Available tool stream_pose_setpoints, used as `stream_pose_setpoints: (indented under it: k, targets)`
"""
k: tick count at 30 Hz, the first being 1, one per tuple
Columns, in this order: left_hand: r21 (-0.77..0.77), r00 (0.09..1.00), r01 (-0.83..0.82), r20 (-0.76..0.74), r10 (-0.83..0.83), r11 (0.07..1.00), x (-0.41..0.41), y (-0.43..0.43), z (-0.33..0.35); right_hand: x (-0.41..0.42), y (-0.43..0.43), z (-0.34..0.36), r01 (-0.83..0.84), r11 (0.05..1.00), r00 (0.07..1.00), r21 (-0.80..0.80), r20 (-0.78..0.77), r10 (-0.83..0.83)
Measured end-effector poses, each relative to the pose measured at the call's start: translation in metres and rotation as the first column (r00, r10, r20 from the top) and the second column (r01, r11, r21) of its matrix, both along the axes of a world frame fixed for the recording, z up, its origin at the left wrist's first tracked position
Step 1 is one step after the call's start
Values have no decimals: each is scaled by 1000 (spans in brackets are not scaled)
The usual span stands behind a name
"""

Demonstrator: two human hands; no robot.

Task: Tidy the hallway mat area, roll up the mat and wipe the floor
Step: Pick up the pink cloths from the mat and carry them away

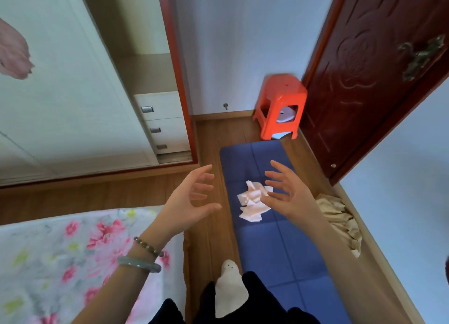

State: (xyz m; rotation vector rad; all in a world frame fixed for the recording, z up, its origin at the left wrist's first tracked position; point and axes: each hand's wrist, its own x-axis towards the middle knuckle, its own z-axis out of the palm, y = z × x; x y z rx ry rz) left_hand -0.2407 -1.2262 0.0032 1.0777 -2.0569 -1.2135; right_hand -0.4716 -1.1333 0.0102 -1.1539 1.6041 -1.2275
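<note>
Both hands are reaching out over the floor, palms turned toward each other and fingers spread — neither one is holding anything. The left hand point(192, 197) is hovering above the bare wooden floor point(209, 231), with a bead bracelet point(148, 247) and a pale green bangle point(139, 264) sitting on its wrist. The right hand point(289, 194) is hanging over the blue mat point(286, 248), which is lying flat and unrolled, stretching from the 6 o'clock edge of the view up toward 12 o'clock.

A heap of crumpled white paper point(252, 201) is lying on the mat near the centre of the view, partly covered by the right hand's fingers. At the mat's far end, around 1 o'clock, an orange plastic stool point(279, 102) is standing beside a dark red door point(369, 80). A beige cloth point(340, 219) is lying bunched at 3 o'clock against the wall. A flowered bedcover point(60, 255) is filling the 8 o'clock corner, and a white-socked foot point(229, 287) is showing at 6 o'clock — just left of the mat.
</note>
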Motion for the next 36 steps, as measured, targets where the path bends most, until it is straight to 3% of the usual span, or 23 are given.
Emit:
stream_pose_setpoints:
  k: [11,18,28,36]
  targets:
    - [11,995,100,-9,-100,995,-90,-145,1,-75,-118,1,98,994,995,39,-7,-97]
    - [48,954,299,13,-300,953,-162,-233,-12,-119,-164,-11,277,959,960,53,13,-279]
    - [134,752,653,3,-659,746,-286,-378,-24,-168,-250,-29,628,772,775,103,15,-632]
    - [228,583,790,7,-813,569,-357,-441,-43,-181,-281,-49,775,602,603,190,59,-795]
